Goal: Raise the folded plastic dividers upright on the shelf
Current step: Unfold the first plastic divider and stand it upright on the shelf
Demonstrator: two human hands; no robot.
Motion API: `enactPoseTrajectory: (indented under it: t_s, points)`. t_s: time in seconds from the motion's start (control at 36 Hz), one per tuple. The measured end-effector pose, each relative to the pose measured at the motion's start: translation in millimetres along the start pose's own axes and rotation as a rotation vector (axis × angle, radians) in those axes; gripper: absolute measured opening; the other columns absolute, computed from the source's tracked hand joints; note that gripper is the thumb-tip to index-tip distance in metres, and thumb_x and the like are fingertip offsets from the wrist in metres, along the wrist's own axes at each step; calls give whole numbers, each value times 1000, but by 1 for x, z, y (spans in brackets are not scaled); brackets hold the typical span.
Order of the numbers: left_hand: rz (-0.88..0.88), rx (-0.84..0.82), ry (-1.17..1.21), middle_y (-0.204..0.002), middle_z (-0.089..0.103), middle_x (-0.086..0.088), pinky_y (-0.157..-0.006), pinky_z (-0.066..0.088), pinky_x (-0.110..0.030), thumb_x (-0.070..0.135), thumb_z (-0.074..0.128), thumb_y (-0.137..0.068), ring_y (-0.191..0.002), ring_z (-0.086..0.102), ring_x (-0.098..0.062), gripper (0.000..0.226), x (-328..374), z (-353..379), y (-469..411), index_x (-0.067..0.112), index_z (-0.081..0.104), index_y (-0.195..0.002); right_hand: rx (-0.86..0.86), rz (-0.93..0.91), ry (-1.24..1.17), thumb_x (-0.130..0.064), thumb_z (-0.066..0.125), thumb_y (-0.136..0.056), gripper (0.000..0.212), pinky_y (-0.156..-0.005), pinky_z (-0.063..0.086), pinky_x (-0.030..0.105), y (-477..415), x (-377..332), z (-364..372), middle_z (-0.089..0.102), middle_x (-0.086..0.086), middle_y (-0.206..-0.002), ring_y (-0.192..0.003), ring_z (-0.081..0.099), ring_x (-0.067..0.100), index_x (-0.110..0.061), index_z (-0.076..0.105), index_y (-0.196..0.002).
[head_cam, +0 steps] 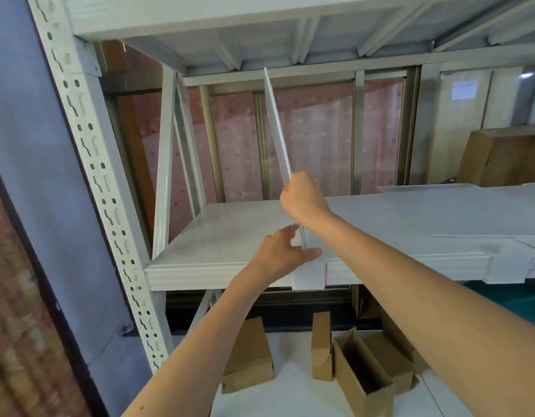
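Observation:
A translucent white plastic divider (pixel 276 124) stands nearly upright on the white shelf (pixel 218 236), seen edge-on and leaning slightly left at its top. My right hand (pixel 303 195) grips its front edge about halfway up. My left hand (pixel 282 254) pinches the divider's lower front corner at the shelf's front lip, where a plastic tab (pixel 308 276) with a red line hangs over the edge. Another divider (pixel 458 206) lies flat on the shelf to the right.
A perforated white upright post (pixel 88 164) frames the left side. The shelf above (pixel 260 22) sits close over the divider's top. Several open brown cardboard boxes (pixel 359 374) stand on the lower surface. A large cardboard box (pixel 507 155) is at the back right.

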State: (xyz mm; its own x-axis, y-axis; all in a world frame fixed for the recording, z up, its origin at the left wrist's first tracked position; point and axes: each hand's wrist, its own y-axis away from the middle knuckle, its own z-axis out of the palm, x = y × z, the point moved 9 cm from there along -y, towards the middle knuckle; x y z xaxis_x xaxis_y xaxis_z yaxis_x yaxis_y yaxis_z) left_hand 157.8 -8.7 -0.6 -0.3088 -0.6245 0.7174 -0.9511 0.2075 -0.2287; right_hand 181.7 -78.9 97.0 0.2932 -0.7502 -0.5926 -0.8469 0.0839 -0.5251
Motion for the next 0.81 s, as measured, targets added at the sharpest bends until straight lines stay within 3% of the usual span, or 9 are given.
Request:
enactPoseTrajectory:
  t_s: [0.06,0.19,0.31,0.39,0.5,0.56,0.64,0.69,0.81]
  points:
    - [37,-19,-38,-138,49,1,-88,42,-30,45,66,-83,-123,49,-20,77,11,1,-1,20,29,-146,9,-3,13,1,40,-88,35,-44,26,28,-1,0,-1,38,4,-58,-58,43,26,-14,30,-58]
    - [58,183,42,-100,62,-12,-60,41,-28,14,46,-92,-82,55,-21,23,32,-9,-5,5,52,-112,43,-40,3,4,40,-85,38,-53,28,31,1,-2,-3,31,2,-53,-53,33,19,-16,25,-56]
    - [107,259,-332,-112,60,-14,-70,26,-22,4,28,-100,-103,55,-24,28,49,-6,-10,5,53,-110,46,-43,8,7,40,-83,40,-43,18,27,2,-1,-5,26,0,-51,-48,24,13,-16,23,-55]
    - [164,267,-422,-108,59,-12,-69,23,-19,6,28,-101,-105,54,-21,27,52,0,-17,6,54,-110,53,-25,-15,9,39,-80,38,-44,19,27,1,3,-7,26,1,-51,-47,25,15,-15,24,-54]
    - [170,279,-199,-70,43,1,-56,31,-6,5,36,-99,-73,44,-12,19,50,4,-16,7,55,-93,77,46,-52,0,39,-83,34,-54,31,32,1,12,-10,33,1,-56,-58,40,25,-19,25,-58]
    - [152,304,-72,-63,39,3,-50,32,-5,1,40,-96,-66,43,-13,17,45,4,-20,9,50,-84,69,89,-89,-4,39,-86,31,-56,35,33,2,18,-14,40,2,-62,-69,46,29,-21,28,-62]
    - [93,317,8,-76,50,-5,-45,33,-11,-5,37,-93,-60,46,-12,30,37,3,-21,-2,51,-118,9,115,-195,-16,41,-93,14,-70,47,36,-2,13,-17,52,5,-82,-84,55,31,-15,55,-93]
    - [62,303,30,-84,53,-8,-50,36,-19,-7,34,-92,-58,45,-9,50,38,5,-19,2,34,-141,6,117,-288,-27,44,-96,24,-76,49,37,-6,7,-27,54,2,-85,-87,57,28,-11,54,-110]
    - [15,292,1,-72,45,0,-49,38,-26,-7,31,-92,-57,43,-11,52,38,7,-20,4,33,-143,137,107,-459,-28,43,-99,29,-73,49,34,-23,-10,-57,53,2,-83,-83,54,25,-7,55,-115]
